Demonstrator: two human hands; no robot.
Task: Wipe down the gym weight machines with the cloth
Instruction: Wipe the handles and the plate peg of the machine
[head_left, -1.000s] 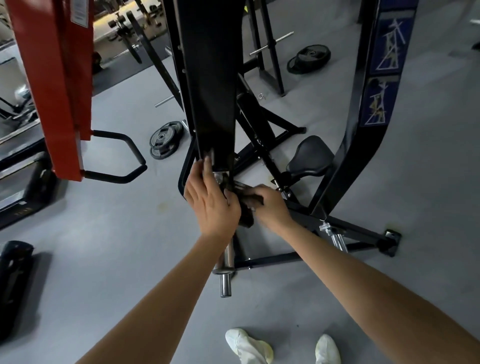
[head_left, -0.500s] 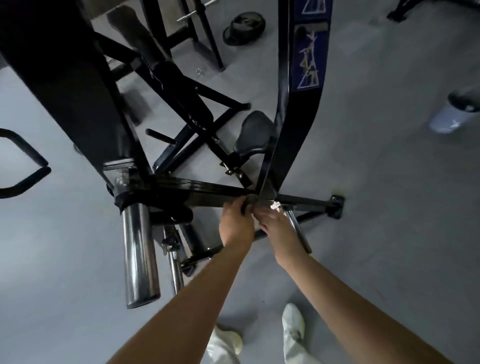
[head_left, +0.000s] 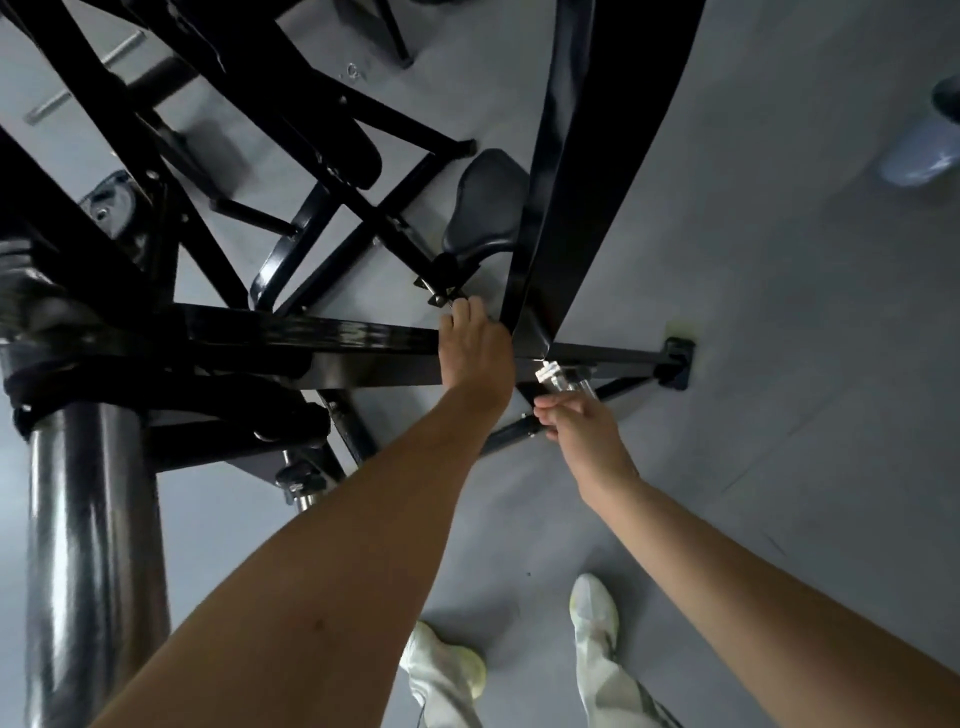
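A black steel weight machine fills the head view. Its horizontal bar (head_left: 332, 345) meets a broad slanted upright (head_left: 587, 171) in the middle. My left hand (head_left: 475, 358) lies palm down on the bar beside that joint, with the fingers draped over the far edge. Just below the joint, my right hand (head_left: 579, 426) has its fingers pinched together on a dark cloth (head_left: 527, 391). The cloth hardly stands out against the black frame, and most of it is hidden.
A thick chrome weight sleeve (head_left: 88, 545) stands close at the left. A black seat pad (head_left: 483, 208) sits behind the bar, and a floor bracket (head_left: 675, 364) lies at the right. Another person's shoe (head_left: 924, 150) is at far right. My white shoes (head_left: 597, 618) are on grey floor.
My view has dropped lower and closer to the frame. Both hands slid right along the bar from the weight sleeve to the upright's joint, and the left hand's fingers now reach over the bar.
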